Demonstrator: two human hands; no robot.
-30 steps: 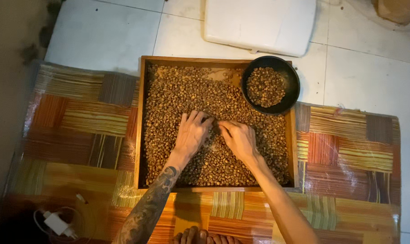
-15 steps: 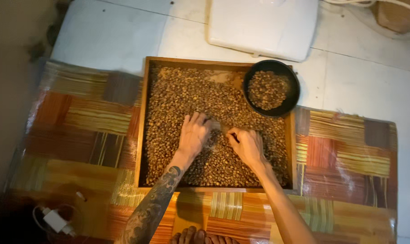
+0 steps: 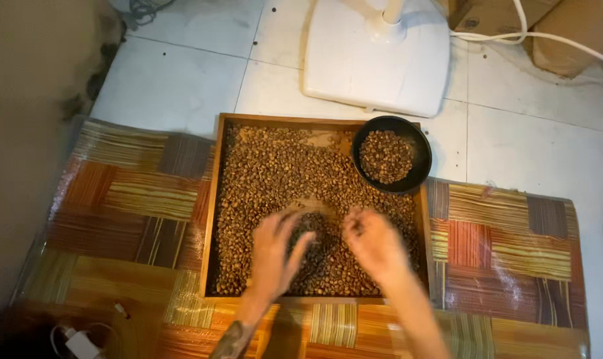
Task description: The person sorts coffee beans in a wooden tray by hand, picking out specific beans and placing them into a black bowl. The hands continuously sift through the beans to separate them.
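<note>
Both hands [image 3: 275, 256] [image 3: 374, 242] on beans [image 3: 275, 173] in tray [image 3: 211, 206].

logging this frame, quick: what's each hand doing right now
Left hand: open, fingers spread on the beans in the wooden tray.
Right hand: blurred, over the beans; grip cannot be told.

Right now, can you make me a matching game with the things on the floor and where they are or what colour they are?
Things:
1. wooden tray
2. black bowl
3. white stand base
4. striped mat

Places or colours:
A. sits on the tray's far right corner, with some beans in it
B. orange, brown and yellow patches, spread under the tray
C. full of brown beans, with both hands in it
D. on the white tiles beyond the tray

Pairs: 1-C, 2-A, 3-D, 4-B
</note>
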